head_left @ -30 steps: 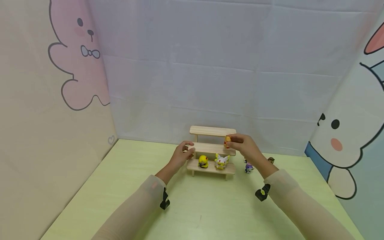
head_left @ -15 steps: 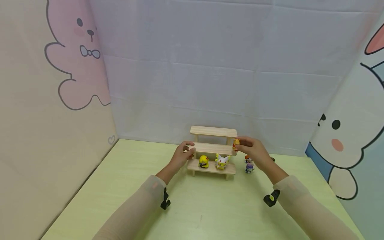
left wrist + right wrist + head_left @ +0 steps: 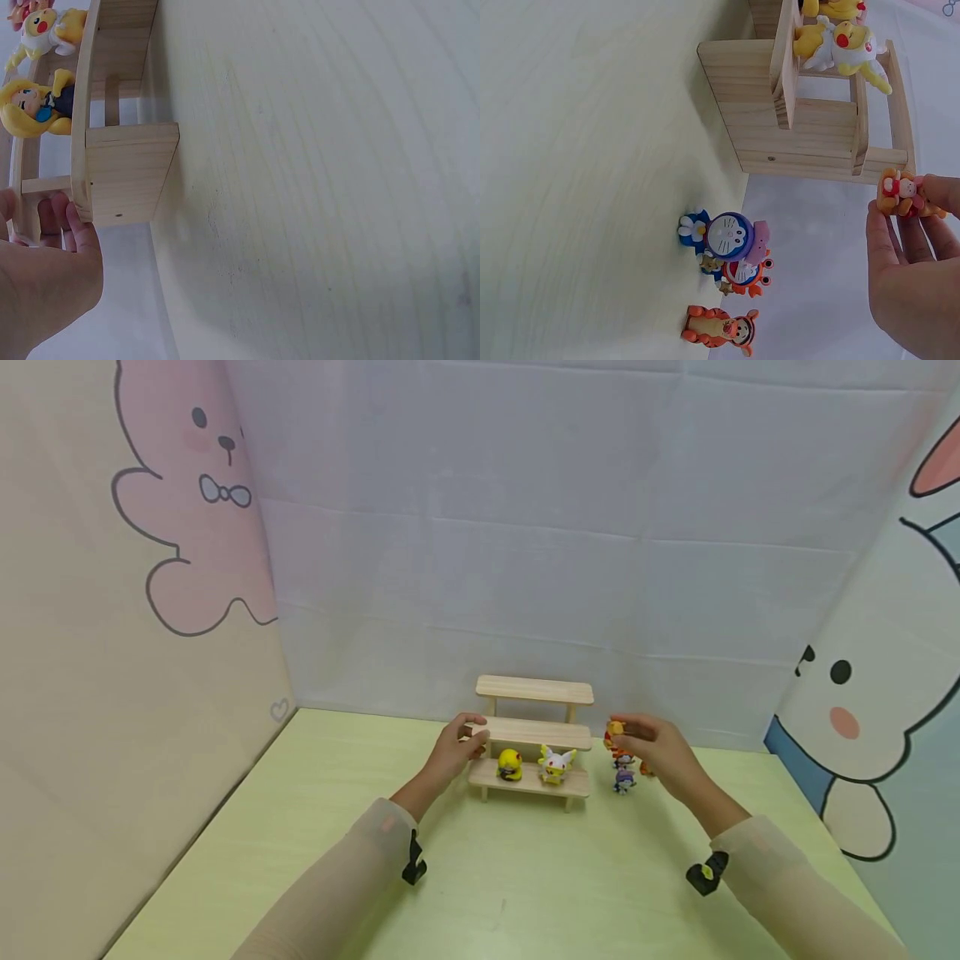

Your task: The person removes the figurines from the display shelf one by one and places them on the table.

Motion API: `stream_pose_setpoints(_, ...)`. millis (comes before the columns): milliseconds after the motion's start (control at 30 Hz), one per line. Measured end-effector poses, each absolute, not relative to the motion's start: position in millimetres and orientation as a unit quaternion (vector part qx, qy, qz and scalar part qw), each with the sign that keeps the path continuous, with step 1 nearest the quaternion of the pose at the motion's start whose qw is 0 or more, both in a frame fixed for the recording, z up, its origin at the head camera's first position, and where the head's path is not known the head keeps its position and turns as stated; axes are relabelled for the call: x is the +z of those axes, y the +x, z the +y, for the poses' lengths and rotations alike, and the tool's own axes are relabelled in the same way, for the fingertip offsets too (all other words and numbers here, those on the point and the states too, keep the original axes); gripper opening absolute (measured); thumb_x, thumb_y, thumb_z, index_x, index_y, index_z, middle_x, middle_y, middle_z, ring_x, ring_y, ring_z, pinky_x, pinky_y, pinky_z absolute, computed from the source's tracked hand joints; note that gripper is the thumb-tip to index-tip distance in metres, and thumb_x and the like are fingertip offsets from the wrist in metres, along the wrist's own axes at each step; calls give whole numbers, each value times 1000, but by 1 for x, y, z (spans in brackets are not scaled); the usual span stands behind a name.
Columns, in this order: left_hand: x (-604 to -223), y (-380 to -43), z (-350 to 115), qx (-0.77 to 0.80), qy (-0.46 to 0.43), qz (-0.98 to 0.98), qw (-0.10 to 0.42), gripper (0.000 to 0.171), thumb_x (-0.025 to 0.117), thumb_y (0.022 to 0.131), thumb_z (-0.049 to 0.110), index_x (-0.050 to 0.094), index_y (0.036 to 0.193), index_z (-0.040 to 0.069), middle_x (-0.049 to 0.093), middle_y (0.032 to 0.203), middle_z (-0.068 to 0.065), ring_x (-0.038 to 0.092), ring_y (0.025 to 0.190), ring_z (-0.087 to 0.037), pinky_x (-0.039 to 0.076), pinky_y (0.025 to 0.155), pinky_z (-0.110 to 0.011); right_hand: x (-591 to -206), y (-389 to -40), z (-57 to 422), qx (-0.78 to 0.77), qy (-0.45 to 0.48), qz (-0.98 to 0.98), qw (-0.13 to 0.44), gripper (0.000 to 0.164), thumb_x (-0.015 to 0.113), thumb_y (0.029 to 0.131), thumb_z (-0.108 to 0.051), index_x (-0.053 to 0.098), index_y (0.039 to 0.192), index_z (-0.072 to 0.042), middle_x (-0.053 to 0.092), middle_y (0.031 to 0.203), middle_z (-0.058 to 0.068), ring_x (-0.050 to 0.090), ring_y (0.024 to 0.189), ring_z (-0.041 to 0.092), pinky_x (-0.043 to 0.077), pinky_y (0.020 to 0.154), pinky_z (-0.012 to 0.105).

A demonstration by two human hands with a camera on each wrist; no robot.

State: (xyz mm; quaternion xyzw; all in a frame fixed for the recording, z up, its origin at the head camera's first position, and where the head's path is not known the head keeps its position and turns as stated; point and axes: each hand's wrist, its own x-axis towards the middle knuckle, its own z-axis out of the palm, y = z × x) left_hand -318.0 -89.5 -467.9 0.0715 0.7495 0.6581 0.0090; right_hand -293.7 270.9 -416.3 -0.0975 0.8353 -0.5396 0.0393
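Observation:
My right hand (image 3: 660,752) pinches a small yellow-and-red figurine (image 3: 615,732) between thumb and fingers, in the air just right of a three-tier wooden display shelf (image 3: 534,732). The right wrist view shows a little pink-faced character on that figurine's front. My left hand (image 3: 452,749) holds the left end of the shelf near its middle board; its fingertips are partly hidden. A yellow-haired figurine (image 3: 30,109) and a white-and-yellow figurine (image 3: 556,765) stand on the lowest board.
Right of the shelf on the table (image 3: 480,893) stand a blue cat figurine with a purple hat (image 3: 726,235), one with an orange crab hat (image 3: 744,274) and an orange striped tiger figurine (image 3: 721,328). A pale cloth wall (image 3: 450,568) is close behind.
My right hand has carried the yellow-and-red figurine rightward and slightly down, from in front of the middle board to beside the shelf. The left hand has stayed in place.

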Motion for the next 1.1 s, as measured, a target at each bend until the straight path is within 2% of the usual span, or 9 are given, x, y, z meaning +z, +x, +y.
stream_pose_setpoints(233,-469,-318,-89,654,72,753,6,25,65,104,16,60,127,7,54,92,-7,66,85,-28,57,79,-34,-425,-290,285,-541,-100,835,36,58,66,103,-31,49,151,-2,58,143,23,67,107,12,57,80,30)
stream_pose_setpoints(367,-468,-318,-89,654,70,753,4,26,66,103,15,61,127,6,54,91,-7,66,86,-32,57,81,-37,-429,-287,291,-537,-93,838,35,59,66,104,-32,48,151,-1,57,144,23,64,109,8,56,86,27)
stream_pose_setpoints(533,-468,-319,-89,653,69,754,5,26,65,104,15,60,127,5,53,90,-6,66,87,-30,56,79,-35,-434,-283,297,-543,-87,834,36,58,66,104,-29,48,151,1,56,146,24,63,107,1,55,89,24)
stream_pose_setpoints(767,-467,-316,-89,657,73,751,4,29,64,104,14,58,130,2,55,92,-9,65,95,-46,57,82,-43,-446,-281,309,-530,-90,843,35,56,63,105,-28,48,150,2,56,145,24,66,107,2,55,98,36)
stream_pose_setpoints(867,-467,-315,-89,656,75,751,3,30,64,104,14,58,130,2,56,93,-11,65,97,-48,58,83,-45,-450,-279,314,-521,-83,849,36,56,63,105,-29,48,150,2,55,145,24,65,106,1,55,98,30)
stream_pose_setpoints(1000,-466,-316,-90,652,75,754,2,28,65,104,15,59,129,4,57,94,-10,67,95,-43,58,83,-40,-454,-275,320,-522,-73,849,40,57,64,105,-28,47,150,2,56,144,24,63,106,-2,52,94,20)
stream_pose_setpoints(1100,-468,-317,-90,653,73,754,5,27,65,104,16,60,129,6,56,94,-8,67,92,-36,58,81,-35,-457,-274,323,-531,-71,843,45,55,63,106,-27,47,150,3,58,140,24,63,106,0,53,94,20)
